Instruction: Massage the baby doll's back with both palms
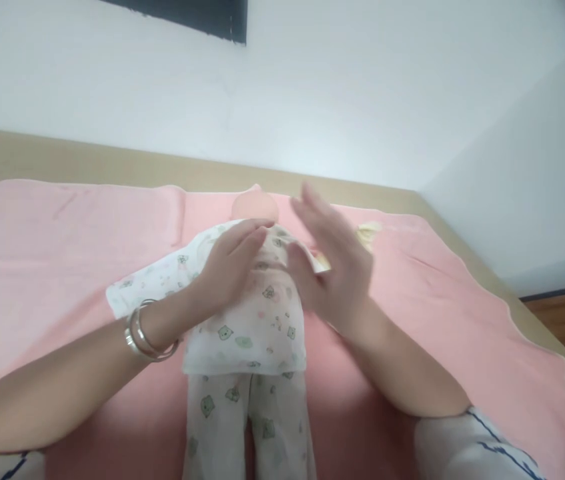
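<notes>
1. Doll (247, 313) lies on its back at the middle of a pink blanket (62, 247), head toward the far edge, legs toward the near edge
2. Doll wears a white top and trousers printed with small bears; its bare head (255, 205) shows just past the hands
3. Left hand (229, 263) rests palm down on the doll's chest, fingers together and stretched flat, gripping nothing
4. Silver bangles (147, 337) sit on the left wrist
5. Right hand (335, 267) is raised edge-on just beside the doll's right-side shoulder, fingers straight and loosely together, blurred; cannot tell whether it touches the cloth
6. Blanket covers a bed (507, 293) with a pale wooden frame along the far and right edges; white wall (312, 100) behind
</notes>
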Tool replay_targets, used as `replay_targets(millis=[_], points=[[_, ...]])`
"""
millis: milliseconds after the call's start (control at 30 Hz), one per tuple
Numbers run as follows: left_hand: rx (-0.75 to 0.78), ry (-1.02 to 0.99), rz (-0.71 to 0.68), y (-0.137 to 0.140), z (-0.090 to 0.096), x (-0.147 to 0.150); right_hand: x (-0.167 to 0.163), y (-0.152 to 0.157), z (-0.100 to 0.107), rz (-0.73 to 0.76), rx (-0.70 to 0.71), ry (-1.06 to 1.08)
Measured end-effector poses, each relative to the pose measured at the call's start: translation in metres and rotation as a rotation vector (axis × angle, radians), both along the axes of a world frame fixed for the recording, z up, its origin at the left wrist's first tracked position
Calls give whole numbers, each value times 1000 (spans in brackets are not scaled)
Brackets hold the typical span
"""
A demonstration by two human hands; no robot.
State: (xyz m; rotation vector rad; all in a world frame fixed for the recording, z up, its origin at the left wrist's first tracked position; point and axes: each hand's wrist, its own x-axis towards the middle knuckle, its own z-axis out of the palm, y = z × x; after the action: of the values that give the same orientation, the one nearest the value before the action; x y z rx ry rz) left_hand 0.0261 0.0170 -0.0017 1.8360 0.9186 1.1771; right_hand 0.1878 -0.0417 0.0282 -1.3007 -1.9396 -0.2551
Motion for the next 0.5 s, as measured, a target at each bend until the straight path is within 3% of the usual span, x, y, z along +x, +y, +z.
replay_targets(millis=[133,200,333,500], points=[[-492,-248,-336,4,25,35,39,8,26,-253,52,126],[-687,-335,-413,7,39,53,58,18,30,-297,35,180],[-917,-469,-487,4,57,78,78,33,32,-241,-117,220],[-1040,-636,-611,-7,59,85,72,36,28,-54,-406,103]])
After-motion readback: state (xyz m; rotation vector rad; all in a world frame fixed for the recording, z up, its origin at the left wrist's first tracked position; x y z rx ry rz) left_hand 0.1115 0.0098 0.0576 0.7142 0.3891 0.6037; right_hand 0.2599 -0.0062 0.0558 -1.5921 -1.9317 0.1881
